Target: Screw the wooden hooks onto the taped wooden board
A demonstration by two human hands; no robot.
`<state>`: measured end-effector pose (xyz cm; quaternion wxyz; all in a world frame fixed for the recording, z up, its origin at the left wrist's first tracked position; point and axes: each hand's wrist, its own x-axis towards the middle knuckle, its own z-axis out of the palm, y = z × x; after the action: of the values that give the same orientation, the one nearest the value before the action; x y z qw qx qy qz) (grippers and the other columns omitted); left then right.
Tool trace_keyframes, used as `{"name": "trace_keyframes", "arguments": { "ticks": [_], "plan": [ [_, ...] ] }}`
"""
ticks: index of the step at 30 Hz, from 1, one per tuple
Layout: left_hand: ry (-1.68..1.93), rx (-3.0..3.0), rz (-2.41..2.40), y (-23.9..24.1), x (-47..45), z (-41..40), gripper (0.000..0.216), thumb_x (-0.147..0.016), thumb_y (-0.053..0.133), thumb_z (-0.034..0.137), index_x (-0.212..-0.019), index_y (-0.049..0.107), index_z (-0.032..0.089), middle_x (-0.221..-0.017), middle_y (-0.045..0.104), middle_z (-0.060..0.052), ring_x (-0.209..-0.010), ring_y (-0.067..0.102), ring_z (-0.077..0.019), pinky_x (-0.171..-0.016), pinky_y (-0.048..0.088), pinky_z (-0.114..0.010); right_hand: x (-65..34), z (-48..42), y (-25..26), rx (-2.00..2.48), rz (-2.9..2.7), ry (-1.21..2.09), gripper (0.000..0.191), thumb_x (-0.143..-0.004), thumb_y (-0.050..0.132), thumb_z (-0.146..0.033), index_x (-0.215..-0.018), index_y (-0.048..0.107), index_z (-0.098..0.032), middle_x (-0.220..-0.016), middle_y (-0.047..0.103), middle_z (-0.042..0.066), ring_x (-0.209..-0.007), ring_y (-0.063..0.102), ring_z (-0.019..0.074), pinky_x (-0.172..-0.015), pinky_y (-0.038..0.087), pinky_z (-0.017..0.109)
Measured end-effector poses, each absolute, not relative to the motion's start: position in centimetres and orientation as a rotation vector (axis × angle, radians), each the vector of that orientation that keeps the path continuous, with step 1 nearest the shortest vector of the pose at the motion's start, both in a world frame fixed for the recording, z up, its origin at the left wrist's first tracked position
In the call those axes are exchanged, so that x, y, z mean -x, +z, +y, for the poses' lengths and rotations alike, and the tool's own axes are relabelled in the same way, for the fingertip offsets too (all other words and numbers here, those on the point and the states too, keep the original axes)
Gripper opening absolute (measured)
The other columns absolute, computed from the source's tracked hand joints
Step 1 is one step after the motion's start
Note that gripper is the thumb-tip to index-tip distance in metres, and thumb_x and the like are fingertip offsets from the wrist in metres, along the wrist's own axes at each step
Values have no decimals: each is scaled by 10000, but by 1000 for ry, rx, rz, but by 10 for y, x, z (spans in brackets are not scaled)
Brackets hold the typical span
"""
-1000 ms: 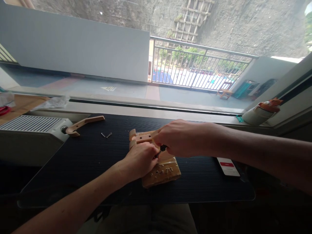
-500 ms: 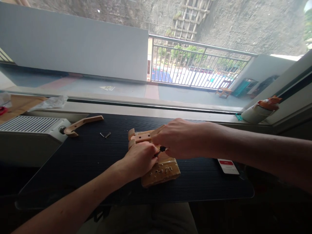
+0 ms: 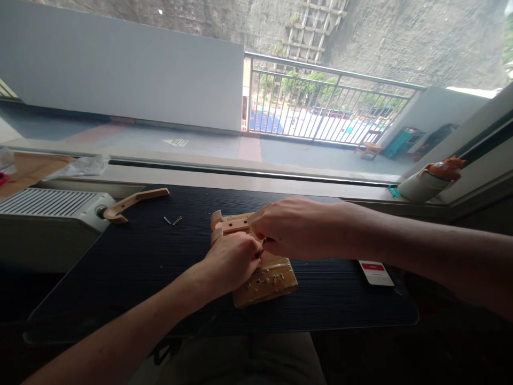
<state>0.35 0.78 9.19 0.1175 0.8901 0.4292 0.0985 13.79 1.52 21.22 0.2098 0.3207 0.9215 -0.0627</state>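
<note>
My left hand (image 3: 236, 258) is closed over the wooden work, its fingertips against a small dark tool (image 3: 263, 245) that is mostly hidden. Across from it my right hand (image 3: 286, 222) is closed at that tool's other end, fingers bent down. Under both hands lies a wooden block (image 3: 272, 280), wrapped in clear film, with several holes in its near part. Pale wooden pieces (image 3: 236, 225) rest on the block's far side; one shows two dark holes, and rounded ends stick out at the left. What my left fingers grip is hidden.
A curved wooden piece (image 3: 138, 201) lies at the table's (image 3: 140, 278) far left corner, close to the radiator (image 3: 52, 206). Small screws (image 3: 173, 220) lie nearby. A phone (image 3: 375, 272) is at the right; a bottle (image 3: 425, 184) lies on the windowsill.
My right hand has turned slightly and come closer to the left, covering more of the dark tool. My left hand and the block have stayed in place.
</note>
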Motion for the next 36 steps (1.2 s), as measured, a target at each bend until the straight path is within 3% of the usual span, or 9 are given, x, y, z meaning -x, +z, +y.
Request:
{"name": "trace_keyframes", "arguments": {
  "ticks": [6, 9, 16, 20, 26, 31, 36],
  "plan": [
    [337, -2583, 1235, 93, -3, 7, 199, -778, 521, 248, -676, 683, 194, -722, 702, -46, -815, 614, -230, -820, 347, -378, -140, 13, 216, -850, 2567, -148, 178, -770, 510, -59, -842, 658, -125, -755, 637, 41, -634, 495, 111, -550, 291, 256],
    [320, -2568, 1253, 90, -3, 7, 211, -782, 519, 251, -660, 679, 187, -734, 704, -56, -809, 618, -233, -789, 365, -365, -139, 14, 211, -846, 2601, -170, 172, -773, 507, -61, -848, 652, -115, -788, 640, 52, -663, 493, 111, -571, 298, 250],
    [261, -2573, 1236, 92, -4, 10, 203, -786, 515, 240, -663, 664, 176, -747, 706, -53, -778, 620, -209, -752, 388, -327, -145, 15, 208, -1024, 2526, -126, 137, -778, 526, -193, -792, 655, -147, -708, 616, 30, -561, 432, 103, -500, 247, 254],
    [280, -2606, 1270, 92, -4, 9, 231, -793, 501, 257, -642, 656, 178, -712, 695, -56, -771, 613, -227, -763, 372, -358, -143, 17, 218, -872, 2580, -214, 94, -707, 576, -138, -768, 647, -144, -687, 603, 13, -553, 425, 93, -493, 257, 242],
    [297, -2566, 1255, 90, -3, 7, 202, -789, 510, 236, -686, 679, 195, -731, 694, -52, -823, 611, -238, -783, 360, -372, -139, 23, 214, -819, 2615, -226, 130, -712, 508, -80, -666, 622, -124, -622, 573, 15, -511, 379, 82, -494, 256, 248],
    [322, -2542, 1216, 90, -2, 9, 187, -786, 531, 246, -692, 684, 194, -790, 705, -61, -885, 604, -248, -834, 355, -378, -142, 21, 205, -1016, 2550, -249, 153, -748, 487, -146, -706, 634, -138, -637, 577, 22, -506, 380, 88, -489, 258, 249],
    [282, -2545, 1235, 94, -4, 9, 225, -783, 532, 265, -616, 653, 176, -712, 695, -60, -801, 617, -239, -812, 363, -375, -147, 16, 211, -1125, 2483, -300, 158, -751, 516, -216, -807, 653, -159, -711, 613, 33, -554, 445, 111, -492, 273, 245]
  ]
}}
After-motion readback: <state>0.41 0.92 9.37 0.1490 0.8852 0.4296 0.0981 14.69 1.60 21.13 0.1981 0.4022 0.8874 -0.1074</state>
